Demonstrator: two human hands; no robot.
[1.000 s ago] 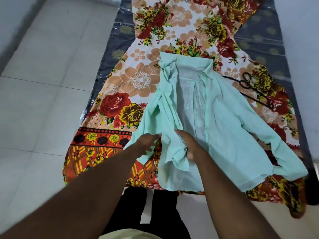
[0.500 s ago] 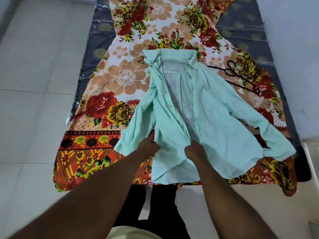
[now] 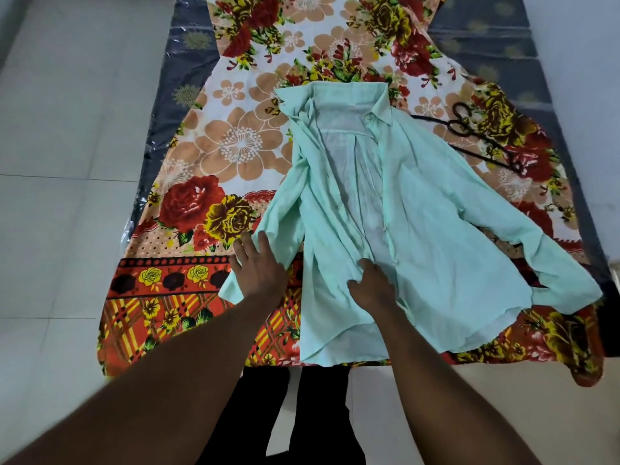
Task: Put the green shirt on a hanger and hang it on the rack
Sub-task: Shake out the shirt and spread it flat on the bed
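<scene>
The dark mattress (image 3: pixel 188 105) under everything is mostly hidden by the floral sheet (image 3: pixel 235 139) spread over it, and both run out of view at the top edge. The sheet's near right corner droops over the mattress edge toward the pale tiled floor (image 3: pixel 67 162). My forearms cover part of the sheet's orange checked border, and my dark trousers show below it.

The green shirt (image 3: pixel 436 229) lies on the sheet, collar away from me, front open so the paler inner back shows down the middle. It is a light mint, thin and wrinkled. 1 sleeve stretches to the right, its cuff folded back near the sheet's right edge; the other sleeve falls to the left, with its end partly under my hand. The hem nearest me reaches the sheet's border.

A black hanger (image 3: pixel 469 132) rests on the sheet just right of the collar; its thin outline is hard to follow against the busy print, and I cannot tell whether it touches the shirt.

My left hand (image 3: pixel 258 266) lies flat, fingers spread, pressing on the left sleeve's end, gripping nothing. My right hand (image 3: pixel 372 283) rests on the shirt front beside the button placket, fingers curled; I cannot tell if they pinch the cloth.
</scene>
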